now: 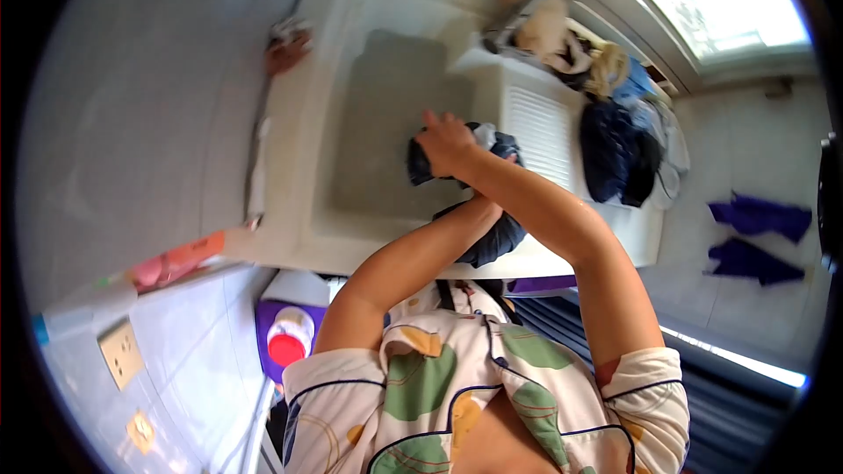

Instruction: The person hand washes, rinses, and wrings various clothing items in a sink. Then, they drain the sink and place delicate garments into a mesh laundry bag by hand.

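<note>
A dark wet-looking cloth [420, 167] lies bunched at the right side of a pale sink basin [290, 140], beside its ribbed washboard [537, 127]. My right hand [446, 142] is closed over the cloth, with some fingertips showing above it. My forearms cross, the right one on top. Under the right wrist, my left hand [507, 161] touches the cloth, mostly hidden, so its fingers cannot be made out. More dark fabric [496, 243] hangs over the front edge below my left wrist. A small whitish patch [484, 133] shows among the folds.
Piled clothes, including a dark blue bundle [606, 149], lie right of the washboard under a window [729, 0]. Two purple cloths [760, 217] are at the far right. A red-lidded white tub [290, 336] stands lower left. A crumpled rag [288, 44] sits at the basin's left edge.
</note>
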Demonstrator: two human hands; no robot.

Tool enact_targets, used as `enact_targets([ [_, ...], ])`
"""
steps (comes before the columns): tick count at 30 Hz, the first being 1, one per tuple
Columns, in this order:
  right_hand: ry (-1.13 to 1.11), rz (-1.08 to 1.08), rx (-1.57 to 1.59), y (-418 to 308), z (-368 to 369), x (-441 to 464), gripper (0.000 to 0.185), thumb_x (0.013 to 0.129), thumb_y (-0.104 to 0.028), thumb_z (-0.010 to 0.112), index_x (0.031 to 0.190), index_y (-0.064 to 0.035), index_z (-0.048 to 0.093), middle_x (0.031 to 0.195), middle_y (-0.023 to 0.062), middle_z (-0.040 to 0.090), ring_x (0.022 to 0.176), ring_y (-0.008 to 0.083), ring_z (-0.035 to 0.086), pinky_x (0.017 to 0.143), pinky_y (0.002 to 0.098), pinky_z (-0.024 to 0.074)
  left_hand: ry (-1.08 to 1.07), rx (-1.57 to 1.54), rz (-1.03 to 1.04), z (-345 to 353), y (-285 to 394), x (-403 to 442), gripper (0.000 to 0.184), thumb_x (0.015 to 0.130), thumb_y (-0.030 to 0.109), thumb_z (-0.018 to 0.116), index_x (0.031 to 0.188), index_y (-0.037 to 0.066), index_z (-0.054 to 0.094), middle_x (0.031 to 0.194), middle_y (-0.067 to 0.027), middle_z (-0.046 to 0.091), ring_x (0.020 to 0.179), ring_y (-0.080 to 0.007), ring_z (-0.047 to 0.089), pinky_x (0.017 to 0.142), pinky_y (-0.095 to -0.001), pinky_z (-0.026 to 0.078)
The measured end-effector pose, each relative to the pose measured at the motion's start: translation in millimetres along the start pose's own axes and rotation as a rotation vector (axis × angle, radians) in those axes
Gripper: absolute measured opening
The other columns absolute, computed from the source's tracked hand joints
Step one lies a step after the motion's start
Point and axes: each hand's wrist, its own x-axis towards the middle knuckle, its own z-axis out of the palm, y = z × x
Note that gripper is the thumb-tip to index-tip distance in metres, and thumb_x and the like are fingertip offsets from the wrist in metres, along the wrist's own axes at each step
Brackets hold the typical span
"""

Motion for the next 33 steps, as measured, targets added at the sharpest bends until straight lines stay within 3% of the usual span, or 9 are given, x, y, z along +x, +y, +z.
enact_targets([
  [6, 0.378, -0.031, 0.164, 90, -70, -93, 0.047, 0.050, -0.015, 0.065, 0.095, -0.0118, 0.051, 0.098, 0.0092, 0.045, 0.089, 0.0316, 0.045, 0.072, 0.0383, 0.0432, -0.034, 0.236, 0.138, 80, -60, -8, 0.050, 0.079, 0.024, 0.055, 0.119, 0.005, 0.030, 0.119, -0.0047, 0.036, 0.108, -0.0150, 0.037, 0.087, -0.0235, 0.034],
  [10, 0.437, 0.089, -0.018, 162, -99, -178, 0.041, 0.049, -0.013, 0.063, 0.090, -0.0126, 0.055, 0.102, 0.0079, 0.045, 0.095, 0.0305, 0.042, 0.081, 0.0392, 0.0382, -0.432, 0.529, -0.047, 177, -77, -24, 0.063, 0.069, 0.022, 0.064, 0.118, 0.003, 0.029, 0.118, -0.0091, 0.038, 0.110, -0.0181, 0.034, 0.092, -0.0283, 0.027],
  [14, 0.512, 0.210, -0.202, 232, -92, -240, 0.039, 0.052, -0.010, 0.060, 0.091, -0.0123, 0.055, 0.110, 0.0040, 0.043, 0.102, 0.0292, 0.039, 0.082, 0.0394, 0.0360, -0.628, 1.638, 0.314, 230, -45, -39, 0.066, 0.053, 0.030, 0.067, 0.107, 0.002, 0.044, 0.115, -0.0226, 0.034, 0.107, -0.0325, 0.034, 0.091, -0.0339, 0.029],
  [16, 0.644, 0.291, -0.245, 274, -35, -248, 0.048, 0.052, -0.012, 0.061, 0.099, -0.0131, 0.051, 0.116, 0.0051, 0.039, 0.110, 0.0296, 0.034, 0.086, 0.0433, 0.0332, -0.783, 1.514, 0.466, 185, -28, -11, 0.046, 0.052, 0.026, 0.062, 0.095, 0.009, 0.057, 0.113, -0.0263, 0.035, 0.107, -0.0364, 0.034, 0.090, -0.0392, 0.030],
  [21, 0.368, 0.691, 0.033, 305, 123, -220, 0.068, 0.053, -0.013, 0.064, 0.116, -0.0193, 0.040, 0.131, 0.0020, 0.020, 0.121, 0.0293, 0.015, 0.086, 0.0594, 0.0234, -0.176, 2.080, 0.814, 68, 117, 37, 0.050, 0.049, 0.022, 0.064, 0.097, 0.011, 0.055, 0.109, -0.0245, 0.043, 0.102, -0.0373, 0.040, 0.086, -0.0425, 0.033],
  [23, 0.356, 0.768, 0.016, 312, 124, -198, 0.070, 0.052, -0.013, 0.065, 0.117, -0.0195, 0.039, 0.132, -0.0009, 0.017, 0.123, 0.0288, 0.011, 0.086, 0.0619, 0.0211, 0.074, 2.306, 1.086, 53, 204, 31, 0.050, 0.053, 0.021, 0.060, 0.102, 0.011, 0.053, 0.115, -0.0241, 0.039, 0.108, -0.0395, 0.034, 0.086, -0.0564, 0.023],
  [27, 0.223, 0.797, 0.067, 308, 99, -199, 0.064, 0.054, -0.011, 0.062, 0.114, -0.0162, 0.042, 0.132, 0.0032, 0.018, 0.123, 0.0285, 0.013, 0.086, 0.0628, 0.0185, 0.976, 2.744, 0.666, 63, 337, 16, 0.053, 0.068, 0.026, 0.052, 0.119, 0.017, 0.039, 0.131, -0.0155, 0.017, 0.119, -0.0343, 0.016, 0.086, -0.0598, 0.021],
  [30, 0.734, 0.742, 0.085, 273, 71, -182, 0.046, 0.056, -0.006, 0.056, 0.102, -0.0093, 0.050, 0.117, 0.0133, 0.039, 0.111, 0.0299, 0.034, 0.089, 0.0485, 0.0277, 0.764, 2.736, 1.031, 26, 380, 26, 0.041, 0.068, 0.022, 0.052, 0.108, 0.013, 0.048, 0.119, -0.0169, 0.036, 0.109, -0.0318, 0.033, 0.080, -0.0484, 0.036],
  [33, 0.935, 0.369, 0.610, 198, 47, -132, 0.030, 0.057, 0.007, 0.052, 0.085, -0.0039, 0.053, 0.093, 0.0145, 0.051, 0.094, 0.0296, 0.046, 0.082, 0.0359, 0.0368, 0.548, 2.474, 0.591, 43, 359, 28, 0.016, 0.066, 0.012, 0.053, 0.081, 0.008, 0.054, 0.082, -0.0132, 0.053, 0.081, -0.0291, 0.049, 0.066, -0.0374, 0.041],
])
